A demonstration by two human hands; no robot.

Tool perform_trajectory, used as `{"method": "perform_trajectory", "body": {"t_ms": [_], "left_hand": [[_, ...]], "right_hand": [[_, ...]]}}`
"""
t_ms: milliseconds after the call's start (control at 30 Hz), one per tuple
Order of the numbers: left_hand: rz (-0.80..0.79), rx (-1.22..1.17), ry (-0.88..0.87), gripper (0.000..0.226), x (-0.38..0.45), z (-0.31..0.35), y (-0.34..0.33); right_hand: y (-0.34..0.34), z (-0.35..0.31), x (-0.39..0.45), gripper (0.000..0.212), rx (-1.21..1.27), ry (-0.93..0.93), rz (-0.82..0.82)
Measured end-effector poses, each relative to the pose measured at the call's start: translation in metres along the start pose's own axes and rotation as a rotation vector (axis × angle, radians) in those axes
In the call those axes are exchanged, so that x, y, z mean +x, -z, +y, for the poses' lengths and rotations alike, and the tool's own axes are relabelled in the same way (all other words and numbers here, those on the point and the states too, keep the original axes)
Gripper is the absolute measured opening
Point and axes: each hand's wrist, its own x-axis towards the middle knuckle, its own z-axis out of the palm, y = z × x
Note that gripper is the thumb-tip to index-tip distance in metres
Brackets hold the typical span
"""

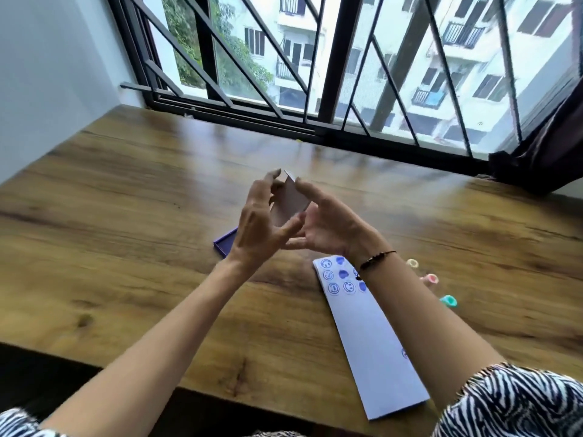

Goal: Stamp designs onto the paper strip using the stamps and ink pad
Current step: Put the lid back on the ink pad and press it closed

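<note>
Both of my hands are raised above the table, around a flat greyish rectangular lid (290,200) held tilted on edge. My left hand (257,227) grips its left side with fingertips at the top and thumb below. My right hand (331,230) cups its right side. Under my left hand a purple ink pad (224,244) lies on the table, mostly hidden. The white paper strip (372,348) lies to the right and runs toward me. Blue smiley and heart prints mark its far end, and one print sits near its right edge, partly under my right forearm.
Three small stamps lie right of the strip: a yellow stamp (412,264), a pink stamp (431,279) and a teal stamp (448,301). The wooden table (126,216) ends at a barred window (315,89) at the back. A dark curtain (542,152) hangs at far right.
</note>
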Motion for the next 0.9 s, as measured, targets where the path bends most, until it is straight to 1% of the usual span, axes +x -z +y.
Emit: {"method": "perform_trajectory", "body": {"t_ms": [33,67,133,200,267,300,367,467,567,667,900], "left_hand": [[-0.031,-0.02,-0.007,0.079,-0.003,-0.004,0.006],[-0.065,-0.017,-0.01,0.083,-0.007,-0.009,0.013],[-0.129,0.032,0.047,0.095,-0.017,-0.025,0.03],[-0.197,0.129,0.156,0.11,-0.032,-0.043,0.046],[-0.281,0.26,0.237,0.125,-0.051,-0.056,0.057],[-0.317,0.314,0.259,0.13,-0.059,-0.061,0.06],[-0.342,0.37,0.273,0.133,-0.067,-0.065,0.062],[-0.339,0.353,0.28,0.134,-0.068,-0.067,0.063],[-0.343,0.331,0.285,0.133,-0.069,-0.067,0.064],[-0.324,0.334,0.273,0.123,-0.071,-0.065,0.065],[-0.313,0.31,0.284,0.122,-0.071,-0.062,0.066]], "right_hand": [[-0.003,0.002,0.001,0.057,-0.047,0.039,0.045],[-0.008,0.005,0.002,0.057,-0.165,0.089,0.119],[-0.017,0.013,0.006,0.053,-0.528,0.179,0.326],[-0.02,0.028,0.013,0.05,-0.866,0.268,0.493],[-0.027,0.044,0.018,0.053,-1.118,0.334,0.559],[-0.031,0.05,0.02,0.055,-1.181,0.345,0.569],[-0.041,0.059,0.023,0.057,-1.263,0.357,0.577],[-0.053,0.066,0.029,0.063,-1.379,0.39,0.587],[-0.059,0.069,0.033,0.07,-1.441,0.356,0.579],[-0.062,0.076,0.035,0.07,-1.446,0.339,0.571],[-0.067,0.077,0.036,0.067,-1.42,0.37,0.577]]}}
